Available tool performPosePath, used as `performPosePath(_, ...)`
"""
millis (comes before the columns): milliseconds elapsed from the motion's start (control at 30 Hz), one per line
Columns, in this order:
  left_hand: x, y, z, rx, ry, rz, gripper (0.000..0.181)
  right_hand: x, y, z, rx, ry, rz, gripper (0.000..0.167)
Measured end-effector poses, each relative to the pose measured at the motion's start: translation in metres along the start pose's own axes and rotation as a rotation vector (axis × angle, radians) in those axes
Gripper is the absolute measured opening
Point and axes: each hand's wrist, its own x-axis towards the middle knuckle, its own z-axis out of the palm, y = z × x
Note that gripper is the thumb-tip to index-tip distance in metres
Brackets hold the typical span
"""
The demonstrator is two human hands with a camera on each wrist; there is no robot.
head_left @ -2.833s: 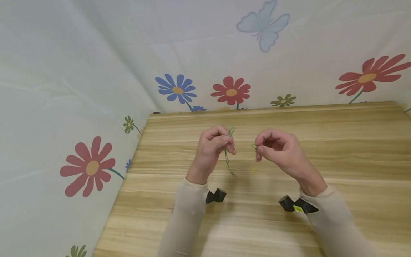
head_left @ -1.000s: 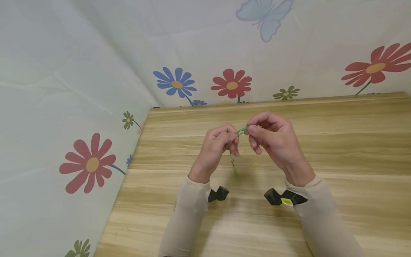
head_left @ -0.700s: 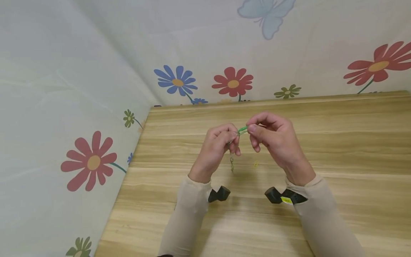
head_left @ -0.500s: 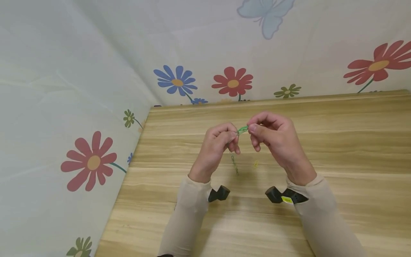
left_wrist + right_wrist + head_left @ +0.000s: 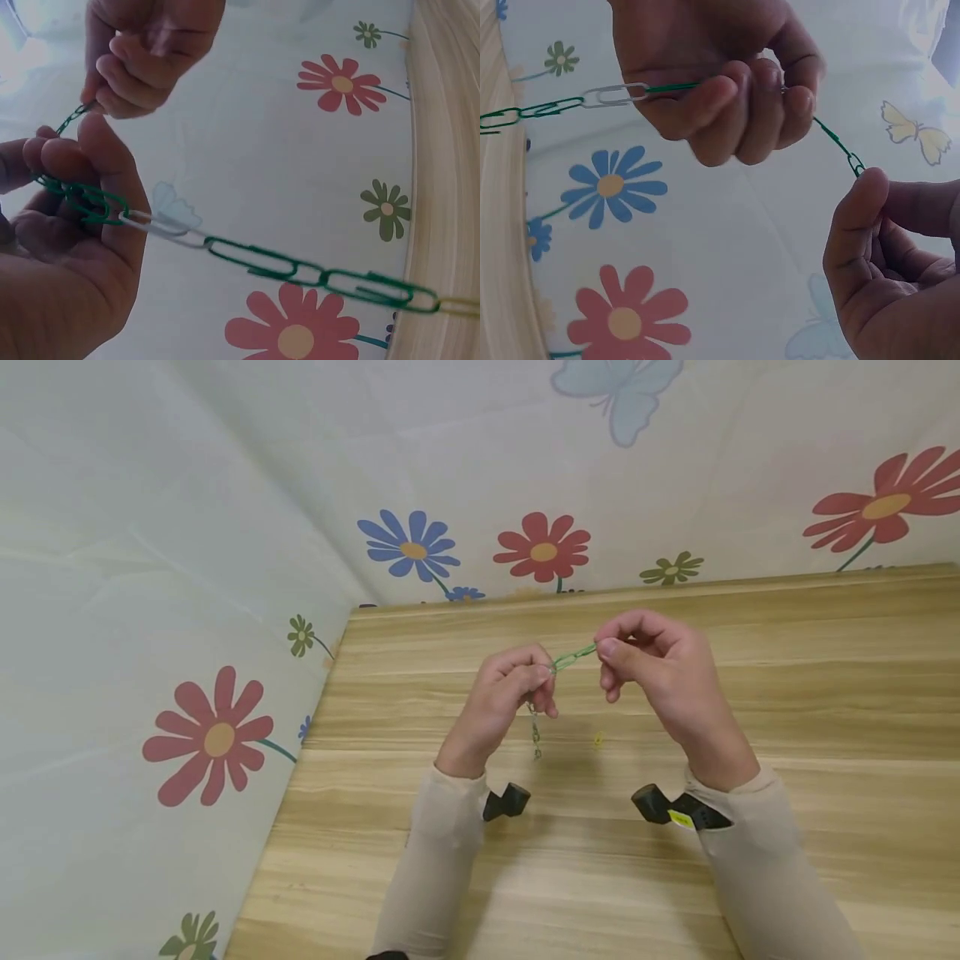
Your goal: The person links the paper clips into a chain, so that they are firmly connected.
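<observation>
A chain of linked paper clips (image 5: pixel 574 657) runs between my hands. My left hand (image 5: pixel 493 706) holds the chain with thumb and index finger, and part of it lies through the curled fingers. Below that hand dangles the chain's tail; the left wrist view shows green clips, a white clip (image 5: pixel 165 227) and a yellowish one at the frame's edge. At the upper end my right hand (image 5: pixel 667 681) pinches a green paper clip between thumb and index finger. That clip appears linked to another green one stretched taut toward the left hand. Fingertips hide its far end.
A single yellow paper clip (image 5: pixel 597 740) lies on the wooden table (image 5: pixel 825 710) below and between the hands. Behind and to the left hangs a white cloth (image 5: pixel 465 460) printed with flowers and a butterfly. Each wrist wears a black camera (image 5: pixel 507 802).
The right hand, earlier apart with a green paper clip, came to the chain's end at the left hand. Now it has drawn slightly right, stretching the linked green clips between the hands.
</observation>
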Motion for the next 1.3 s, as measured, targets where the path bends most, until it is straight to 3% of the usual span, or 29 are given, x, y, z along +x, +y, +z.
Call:
performPosePath(200,-0.002,-0.004,-0.008,0.028,-0.208,-0.093,0.030,-0.005,-0.008,0.003,-0.154,-0.006,-0.061,0.005)
performPosePath(333,-0.002,-0.004,-0.007,-0.005,-0.278,-0.086,0.037,-0.007,-0.010,0.006,-0.261,-0.036,-0.089,0.005)
performPosePath(600,-0.001,-0.005,0.003,-0.056,-0.239,0.015,0.042,-0.011,-0.012,0.008,-0.484,-0.164,-0.032,0.004)
performPosePath(800,-0.003,-0.004,0.003,-0.056,-0.226,0.001,0.041,-0.011,-0.011,0.008,-0.690,-0.169,-0.161,0.011)
performPosePath(1067,-0.002,-0.005,0.005,-0.103,-0.203,-0.032,0.041,-0.008,-0.003,0.018,-0.563,-0.066,-0.205,0.017)
performPosePath(1300,0.001,-0.007,0.007,-0.157,-0.158,-0.019,0.041,-0.007,0.005,0.021,-0.599,0.032,-0.328,0.017)
